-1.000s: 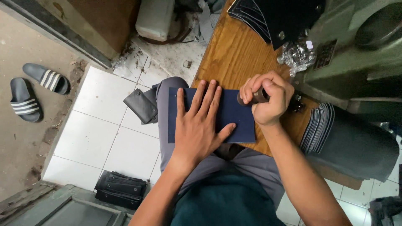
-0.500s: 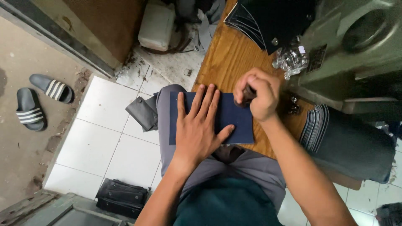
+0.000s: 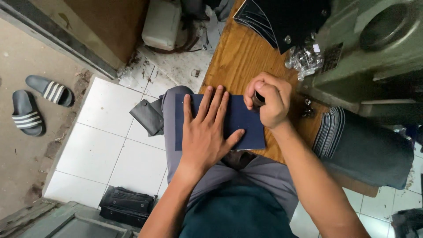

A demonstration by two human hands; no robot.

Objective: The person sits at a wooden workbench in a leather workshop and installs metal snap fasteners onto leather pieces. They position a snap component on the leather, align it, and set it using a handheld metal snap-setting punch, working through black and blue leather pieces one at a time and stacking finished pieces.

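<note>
My left hand point(image 3: 207, 132) lies flat, fingers spread, on a dark blue rectangular sheet point(image 3: 246, 123) that rests across my knee and the edge of a wooden table point(image 3: 240, 57). My right hand point(image 3: 269, 100) is closed in a fist around a small dark cylindrical tool point(image 3: 258, 98), held upright on the sheet's upper right corner. Most of the tool is hidden inside the fist.
A green metal machine point(image 3: 374, 48) stands at the table's right, with a crumpled clear bag point(image 3: 304, 57) and a fan of dark sheets point(image 3: 264, 17) beside it. A stack of dark pieces point(image 3: 361, 145) lies right of my arm. Sandals point(image 3: 37, 103), a grey pouch point(image 3: 147, 117) and black pieces point(image 3: 128, 205) are on the floor.
The view has shifted slightly. My right fist has stayed on the sheet's corner with the tool, and my left hand remains flat on the sheet.
</note>
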